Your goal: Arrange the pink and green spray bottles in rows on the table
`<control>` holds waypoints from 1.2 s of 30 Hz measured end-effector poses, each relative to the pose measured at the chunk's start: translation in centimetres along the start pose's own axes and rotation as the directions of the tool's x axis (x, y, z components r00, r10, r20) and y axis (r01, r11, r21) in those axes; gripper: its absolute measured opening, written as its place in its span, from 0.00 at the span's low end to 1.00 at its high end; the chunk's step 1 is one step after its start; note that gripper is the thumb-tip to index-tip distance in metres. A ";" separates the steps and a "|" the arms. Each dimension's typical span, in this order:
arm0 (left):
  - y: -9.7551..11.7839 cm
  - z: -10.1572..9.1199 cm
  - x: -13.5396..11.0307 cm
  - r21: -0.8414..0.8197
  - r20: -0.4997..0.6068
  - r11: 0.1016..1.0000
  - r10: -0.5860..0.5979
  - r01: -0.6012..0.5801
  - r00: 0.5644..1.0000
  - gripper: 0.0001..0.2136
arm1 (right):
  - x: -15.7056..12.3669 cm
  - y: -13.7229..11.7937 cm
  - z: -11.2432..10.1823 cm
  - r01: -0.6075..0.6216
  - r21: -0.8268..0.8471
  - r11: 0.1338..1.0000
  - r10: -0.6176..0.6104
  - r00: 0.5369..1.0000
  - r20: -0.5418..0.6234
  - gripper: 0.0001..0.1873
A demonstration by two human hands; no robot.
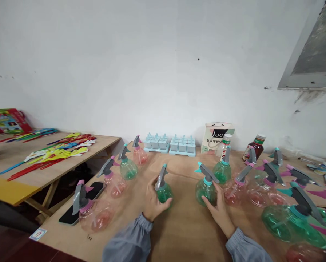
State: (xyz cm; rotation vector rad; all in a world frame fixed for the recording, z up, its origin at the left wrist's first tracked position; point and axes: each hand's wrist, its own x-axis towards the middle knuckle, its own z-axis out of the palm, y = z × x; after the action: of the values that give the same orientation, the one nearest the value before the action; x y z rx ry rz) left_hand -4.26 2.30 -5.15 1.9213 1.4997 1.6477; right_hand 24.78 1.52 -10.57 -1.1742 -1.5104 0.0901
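Observation:
My left hand [154,199] is wrapped round a green spray bottle [164,193] with a grey trigger head and teal nozzle, near the middle of the table. My right hand [219,205] grips a second green spray bottle [203,191], whose teal nozzle points left. Both bottles are upright, and I cannot tell whether they touch the tabletop. Just behind the right one stands another green spray bottle [222,171]. To the left of my left hand are several pink and green bottles, the nearest a pink spray bottle [96,216].
More spray bottles crowd the right side, among them a large green one [291,222]. Light-blue popsicle moulds [156,143], a paper bag [214,140] and a dark-red bottle [254,147] stand by the wall. A phone [70,215] lies at the left edge. Colourful hand-shaped items [59,154] cover another table.

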 end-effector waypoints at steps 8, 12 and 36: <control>-1.0 2.1 6.6 0.454 0.041 0.885 -0.135 0.101 0.990 0.29 | -1.0 0.2 0.4 0.022 -0.029 0.999 -0.020 0.997 0.069 0.38; -1.8 3.2 13.0 0.480 -0.035 0.833 -0.297 0.277 0.954 0.28 | -1.4 0.6 0.5 -0.020 -0.030 0.999 0.023 0.995 0.097 0.41; 6.1 7.6 2.6 -0.228 0.240 0.967 -0.060 0.116 0.969 0.38 | 0.4 -1.2 -4.8 0.233 -0.241 0.942 -0.320 0.838 -0.442 0.36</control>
State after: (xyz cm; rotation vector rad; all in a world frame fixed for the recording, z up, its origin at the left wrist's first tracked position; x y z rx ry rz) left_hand 4.98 4.76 -1.98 1.8146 1.2171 1.4354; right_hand 27.86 -1.32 -7.95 -1.0050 -1.2421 -0.5114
